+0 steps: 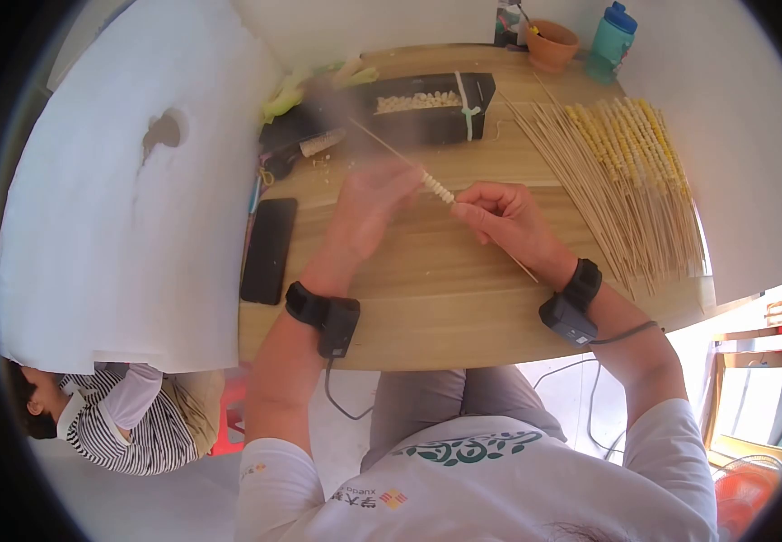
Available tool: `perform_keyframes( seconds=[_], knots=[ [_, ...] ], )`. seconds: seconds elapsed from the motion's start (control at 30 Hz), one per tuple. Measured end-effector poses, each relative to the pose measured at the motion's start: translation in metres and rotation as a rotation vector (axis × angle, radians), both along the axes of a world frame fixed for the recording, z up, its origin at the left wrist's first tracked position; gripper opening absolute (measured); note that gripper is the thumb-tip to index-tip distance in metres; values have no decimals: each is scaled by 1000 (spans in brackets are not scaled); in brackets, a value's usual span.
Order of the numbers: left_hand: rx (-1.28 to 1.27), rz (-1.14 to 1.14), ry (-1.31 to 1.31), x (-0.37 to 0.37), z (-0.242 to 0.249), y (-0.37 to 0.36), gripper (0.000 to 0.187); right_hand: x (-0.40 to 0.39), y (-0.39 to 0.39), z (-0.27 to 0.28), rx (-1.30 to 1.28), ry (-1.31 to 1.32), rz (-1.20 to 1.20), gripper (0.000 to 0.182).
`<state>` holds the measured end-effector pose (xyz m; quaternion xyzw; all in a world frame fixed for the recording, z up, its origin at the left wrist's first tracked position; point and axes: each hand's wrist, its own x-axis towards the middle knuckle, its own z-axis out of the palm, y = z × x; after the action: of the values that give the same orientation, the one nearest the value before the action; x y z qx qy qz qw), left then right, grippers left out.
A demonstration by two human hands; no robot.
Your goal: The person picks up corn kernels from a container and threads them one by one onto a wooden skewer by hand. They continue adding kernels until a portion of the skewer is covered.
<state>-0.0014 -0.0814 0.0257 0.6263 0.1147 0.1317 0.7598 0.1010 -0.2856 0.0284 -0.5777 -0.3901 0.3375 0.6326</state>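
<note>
My right hand (504, 221) pinches a thin wooden skewer (524, 268) between thumb and fingers. Pale corn kernels (438, 188) sit in a row on the skewer just beyond those fingertips. At the far end of the row is my left hand (368, 208), blurred by motion, its fingers closed together against the skewer; what they hold is hidden. The bare tip of the skewer points up and left toward a long black box (449, 129) with loose kernels (418, 101) in it. A pale corn cob (322, 143) lies left of the box.
Bare skewers (571, 172) and skewers strung with yellow kernels (635, 135) lie at right. A black phone (269, 251) rests at the left edge. Green husks (282, 98), a clay pot (551, 45) and a blue bottle (611, 43) stand behind. Another person (129, 415) is at lower left.
</note>
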Motion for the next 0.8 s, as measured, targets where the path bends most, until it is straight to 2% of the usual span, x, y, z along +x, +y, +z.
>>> perform_keyframes(
  seconds=[0.17, 0.37, 0.8],
  knots=[
    [-132, -22, -27, 2, -3, 1, 19, 0, 1, -2, 5, -13, -3, 14],
    [-25, -1, -35, 3, -3, 2, 18, -2, 1, -2, -23, -38, -45, 14],
    [-94, -32, 25, 2, -1, 7, 18, -2, 1, -4, -21, -81, -48, 16]
  ],
)
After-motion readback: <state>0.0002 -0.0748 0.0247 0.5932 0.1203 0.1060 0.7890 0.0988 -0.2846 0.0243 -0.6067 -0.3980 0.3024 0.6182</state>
